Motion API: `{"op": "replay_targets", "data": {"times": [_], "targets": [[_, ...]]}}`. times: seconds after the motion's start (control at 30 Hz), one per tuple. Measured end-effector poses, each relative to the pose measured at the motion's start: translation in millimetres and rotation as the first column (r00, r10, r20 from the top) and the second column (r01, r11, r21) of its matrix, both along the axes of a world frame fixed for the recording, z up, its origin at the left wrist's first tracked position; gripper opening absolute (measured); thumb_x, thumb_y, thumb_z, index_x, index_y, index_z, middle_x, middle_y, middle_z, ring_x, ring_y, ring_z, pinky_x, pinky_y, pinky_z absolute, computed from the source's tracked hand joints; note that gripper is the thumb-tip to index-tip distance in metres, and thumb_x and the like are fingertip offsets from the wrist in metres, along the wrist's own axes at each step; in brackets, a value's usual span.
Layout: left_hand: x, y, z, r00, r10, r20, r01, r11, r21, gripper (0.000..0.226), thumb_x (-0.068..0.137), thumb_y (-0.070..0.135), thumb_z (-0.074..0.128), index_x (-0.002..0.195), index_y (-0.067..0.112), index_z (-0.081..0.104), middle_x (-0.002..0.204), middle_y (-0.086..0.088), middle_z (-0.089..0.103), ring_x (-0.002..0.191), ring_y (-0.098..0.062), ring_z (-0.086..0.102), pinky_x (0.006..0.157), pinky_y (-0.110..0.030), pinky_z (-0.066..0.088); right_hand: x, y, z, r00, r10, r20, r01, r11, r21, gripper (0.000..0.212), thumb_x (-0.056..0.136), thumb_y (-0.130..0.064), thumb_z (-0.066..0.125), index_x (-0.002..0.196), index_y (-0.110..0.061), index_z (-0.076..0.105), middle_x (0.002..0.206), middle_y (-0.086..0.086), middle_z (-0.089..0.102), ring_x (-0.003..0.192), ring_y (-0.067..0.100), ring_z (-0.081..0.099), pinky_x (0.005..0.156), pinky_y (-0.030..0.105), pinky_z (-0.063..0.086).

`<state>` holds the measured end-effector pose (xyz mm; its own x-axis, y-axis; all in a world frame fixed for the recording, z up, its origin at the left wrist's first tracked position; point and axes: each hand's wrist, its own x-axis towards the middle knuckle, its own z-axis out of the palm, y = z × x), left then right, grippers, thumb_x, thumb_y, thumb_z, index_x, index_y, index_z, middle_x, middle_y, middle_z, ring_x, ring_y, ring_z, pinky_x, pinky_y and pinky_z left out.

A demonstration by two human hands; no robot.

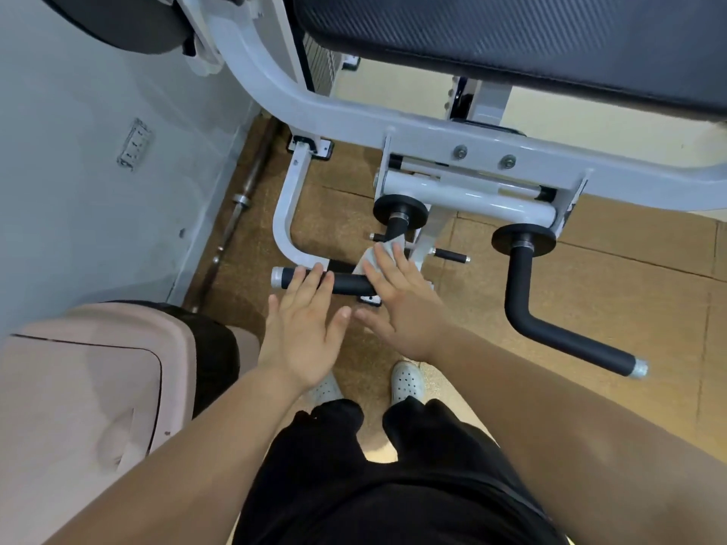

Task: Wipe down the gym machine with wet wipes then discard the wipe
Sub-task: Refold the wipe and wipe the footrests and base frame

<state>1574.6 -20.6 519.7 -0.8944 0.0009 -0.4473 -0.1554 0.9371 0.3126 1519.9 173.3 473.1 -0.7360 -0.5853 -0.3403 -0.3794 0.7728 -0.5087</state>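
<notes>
Across the top of my view runs the gym machine [354, 112], a pale grey tube frame under a black pad [511, 37]; at lower left I see a pink bin [78, 387], lid down, beside the grey wall; a barbell [244, 198] lies on the brown floor along that wall. Two black handles hang from the frame; the right handle [550, 324] stands free, well apart from both hands; the left handle [350, 287] passes beneath them. I see the left hand [303, 332] released, fingers straight and spread over the handle's silver end, though I cannot tell whether they touch it; the right hand [405, 304] is likewise unclenched, straight fingers pressing the wet wipe [371, 255]; white shoes [407, 381] stand below the hands; the wipe, crumpled and white, sits against the left handle's upright shaft, just below its round black collar.
</notes>
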Motion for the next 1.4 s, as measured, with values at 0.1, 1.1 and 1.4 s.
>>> {"op": "replay_targets", "data": {"times": [0.1, 1.1, 1.4], "targets": [[-1.8, -1.8, -0.5, 0.999, -0.038, -0.003, 0.037, 0.998, -0.048, 0.072, 0.099, 0.058, 0.015, 0.161, 0.021, 0.020, 0.170, 0.003, 0.009, 0.156, -0.017, -0.004, 0.124, -0.058, 0.008, -19.4, 0.3, 1.3, 0.999, -0.035, 0.006, 0.034, 0.998, 0.051, 0.098, 0.094, -0.077, 0.020, 0.163, -0.013, -0.007, 0.169, 0.006, -0.022, 0.155, 0.022, -0.026, 0.129, 0.044, -0.003], [-21.2, 167.3, 0.1, 0.896, -0.426, 0.128, 0.369, 0.873, 0.320, 0.063, 0.105, 0.031, 0.039, 0.162, 0.020, 0.014, 0.168, 0.000, 0.019, 0.154, -0.020, 0.018, 0.126, -0.045, 0.014, -12.5, 158.3, 17.1, 0.994, 0.099, -0.035, -0.070, 0.871, 0.486, 0.099, 0.094, -0.075, 0.026, 0.162, -0.008, -0.001, 0.170, 0.012, -0.018, 0.154, 0.028, -0.026, 0.126, 0.046, -0.014], [5.1, 237.4, 2.3, 0.959, -0.199, 0.200, 0.135, 0.946, 0.294, 0.073, 0.104, 0.034, 0.044, 0.162, 0.023, 0.001, 0.170, 0.002, -0.009, 0.155, -0.022, 0.010, 0.125, -0.040, 0.007, -4.4, 231.8, 19.9, 0.946, 0.321, -0.031, -0.306, 0.922, 0.236, 0.113, 0.088, -0.083, 0.039, 0.163, -0.010, -0.004, 0.170, 0.007, -0.018, 0.156, 0.020, -0.019, 0.126, 0.040, -0.013]]}}
